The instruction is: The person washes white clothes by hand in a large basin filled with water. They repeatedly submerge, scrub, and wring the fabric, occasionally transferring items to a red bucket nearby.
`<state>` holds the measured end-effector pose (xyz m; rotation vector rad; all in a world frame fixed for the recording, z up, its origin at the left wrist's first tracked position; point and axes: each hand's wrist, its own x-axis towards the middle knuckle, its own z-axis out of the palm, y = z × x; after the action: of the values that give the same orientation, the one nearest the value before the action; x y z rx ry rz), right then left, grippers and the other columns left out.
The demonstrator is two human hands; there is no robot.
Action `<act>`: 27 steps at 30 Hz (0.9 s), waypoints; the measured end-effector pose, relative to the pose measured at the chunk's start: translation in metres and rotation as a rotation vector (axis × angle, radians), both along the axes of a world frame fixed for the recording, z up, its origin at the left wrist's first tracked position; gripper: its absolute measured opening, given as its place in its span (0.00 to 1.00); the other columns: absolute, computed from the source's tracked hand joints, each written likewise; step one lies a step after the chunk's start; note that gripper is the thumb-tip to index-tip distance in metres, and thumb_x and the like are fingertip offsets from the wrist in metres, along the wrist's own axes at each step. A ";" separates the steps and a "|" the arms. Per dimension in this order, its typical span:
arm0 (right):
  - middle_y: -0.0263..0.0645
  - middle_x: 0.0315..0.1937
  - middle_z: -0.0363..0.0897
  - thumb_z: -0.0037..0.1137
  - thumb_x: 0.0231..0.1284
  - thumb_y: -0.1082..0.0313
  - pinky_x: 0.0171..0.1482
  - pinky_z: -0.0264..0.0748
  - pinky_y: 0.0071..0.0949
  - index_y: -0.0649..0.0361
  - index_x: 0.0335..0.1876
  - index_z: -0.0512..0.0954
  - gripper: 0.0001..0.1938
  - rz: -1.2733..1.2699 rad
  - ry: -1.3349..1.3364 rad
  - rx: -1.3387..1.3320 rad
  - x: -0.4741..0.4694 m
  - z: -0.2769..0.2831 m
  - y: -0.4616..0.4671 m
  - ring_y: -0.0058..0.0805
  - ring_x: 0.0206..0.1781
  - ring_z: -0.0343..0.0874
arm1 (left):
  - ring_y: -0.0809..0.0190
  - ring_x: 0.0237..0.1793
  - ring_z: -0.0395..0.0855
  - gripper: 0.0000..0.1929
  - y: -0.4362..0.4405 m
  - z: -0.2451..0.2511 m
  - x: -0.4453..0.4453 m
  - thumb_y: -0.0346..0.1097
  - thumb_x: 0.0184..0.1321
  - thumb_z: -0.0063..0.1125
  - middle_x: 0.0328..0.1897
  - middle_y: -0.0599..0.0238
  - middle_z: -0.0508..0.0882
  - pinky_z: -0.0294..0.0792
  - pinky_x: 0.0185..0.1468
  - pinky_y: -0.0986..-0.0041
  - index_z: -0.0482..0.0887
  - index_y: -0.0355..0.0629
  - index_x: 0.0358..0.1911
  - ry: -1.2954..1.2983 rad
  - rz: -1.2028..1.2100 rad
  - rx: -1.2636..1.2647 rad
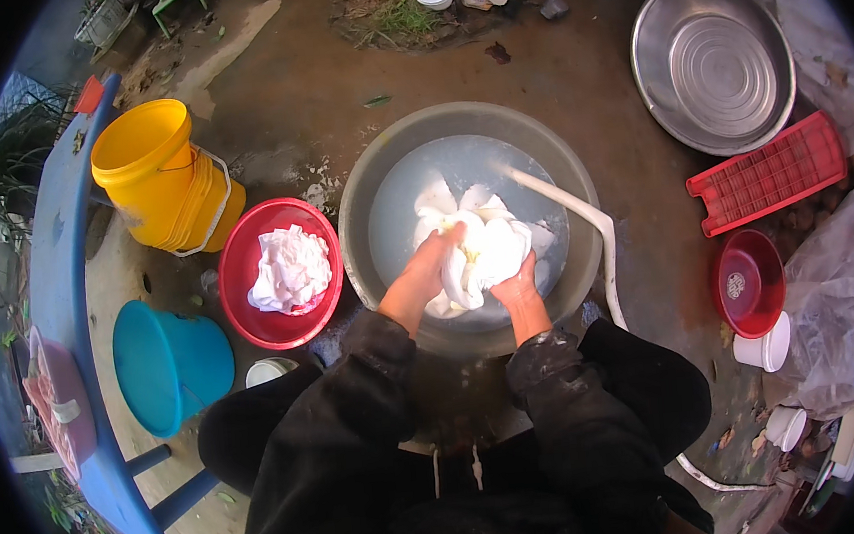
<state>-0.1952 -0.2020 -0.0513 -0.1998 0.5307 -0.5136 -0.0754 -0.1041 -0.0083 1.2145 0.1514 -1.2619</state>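
Observation:
A wide metal basin [359, 167] of cloudy water stands on the ground before me. My left hand [427, 267] and my right hand [520, 286] grip a bunched white cloth [482, 251] from its two sides, over the water. Bright light washes out its folds, and some fingers are hidden by the fabric. More white fabric spreads in the water beyond and to the right of the bunch. A pale hose [581, 213] bends over the basin's right rim, its end in the water.
On the left are a red basin [233, 312] with crumpled white cloth [293, 266], a yellow bucket [143, 199], a teal bucket [201, 360] and a blue table [56, 243]. To the right are a large metal basin [719, 63], a red plastic rack [773, 172] and a small red bowl [763, 286].

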 end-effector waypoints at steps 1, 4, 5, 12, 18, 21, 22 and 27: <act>0.47 0.59 0.74 0.35 0.69 0.44 0.63 0.72 0.46 0.61 0.65 0.67 0.30 0.037 -0.030 0.004 -0.005 0.004 -0.003 0.46 0.60 0.74 | 0.49 0.61 0.75 0.26 0.000 0.005 -0.004 0.40 0.70 0.50 0.65 0.49 0.73 0.72 0.62 0.58 0.62 0.38 0.67 -0.135 -0.078 0.105; 0.48 0.57 0.75 0.37 0.69 0.42 0.61 0.73 0.44 0.64 0.64 0.69 0.32 0.158 -0.113 0.036 -0.011 0.026 -0.001 0.45 0.60 0.75 | 0.56 0.51 0.81 0.18 0.014 0.011 0.005 0.29 0.64 0.56 0.52 0.54 0.81 0.76 0.53 0.62 0.72 0.36 0.57 -0.070 0.069 -0.062; 0.48 0.56 0.76 0.37 0.69 0.42 0.61 0.74 0.43 0.65 0.63 0.69 0.32 0.202 -0.126 0.055 -0.013 0.035 0.003 0.44 0.59 0.76 | 0.57 0.50 0.82 0.17 0.020 0.011 0.009 0.29 0.65 0.56 0.50 0.56 0.82 0.77 0.52 0.63 0.73 0.37 0.56 -0.039 0.108 -0.149; 0.49 0.56 0.77 0.51 0.62 0.59 0.58 0.76 0.38 0.70 0.65 0.67 0.28 0.366 0.136 -0.285 -0.007 0.029 0.007 0.46 0.55 0.79 | 0.55 0.50 0.82 0.14 0.025 0.013 0.024 0.36 0.69 0.50 0.51 0.59 0.83 0.74 0.56 0.59 0.75 0.40 0.55 -0.103 0.274 -0.261; 0.50 0.63 0.70 0.49 0.57 0.68 0.65 0.70 0.38 0.67 0.67 0.65 0.29 0.306 -0.142 -0.250 -0.006 0.058 0.007 0.44 0.63 0.72 | 0.53 0.52 0.80 0.18 0.031 0.028 0.025 0.33 0.69 0.47 0.55 0.54 0.78 0.73 0.56 0.60 0.68 0.42 0.61 -0.257 0.496 -0.294; 0.50 0.63 0.70 0.48 0.59 0.66 0.66 0.69 0.36 0.64 0.69 0.64 0.29 0.172 -0.056 -0.275 -0.005 0.054 0.011 0.43 0.63 0.72 | 0.47 0.63 0.72 0.24 0.018 0.048 -0.025 0.32 0.66 0.50 0.64 0.45 0.72 0.65 0.65 0.57 0.65 0.44 0.66 -0.838 0.214 -0.070; 0.50 0.63 0.70 0.48 0.59 0.66 0.66 0.69 0.36 0.63 0.69 0.64 0.29 0.126 -0.009 -0.264 -0.001 0.045 0.013 0.42 0.63 0.72 | 0.46 0.70 0.63 0.26 0.012 0.042 -0.057 0.35 0.67 0.49 0.69 0.43 0.66 0.57 0.69 0.54 0.63 0.46 0.69 -0.987 0.050 0.021; 0.40 0.68 0.64 0.41 0.71 0.56 0.70 0.61 0.32 0.60 0.72 0.59 0.28 0.078 0.022 -0.301 0.010 0.046 0.070 0.33 0.69 0.64 | 0.45 0.80 0.37 0.30 -0.017 0.025 -0.038 0.48 0.70 0.42 0.79 0.44 0.47 0.36 0.75 0.47 0.56 0.52 0.74 -1.073 -0.247 0.281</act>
<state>-0.1853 -0.1316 -0.0049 -0.5121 0.4637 -0.5147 -0.1129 -0.1206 0.0169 2.0456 -0.6390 -0.6503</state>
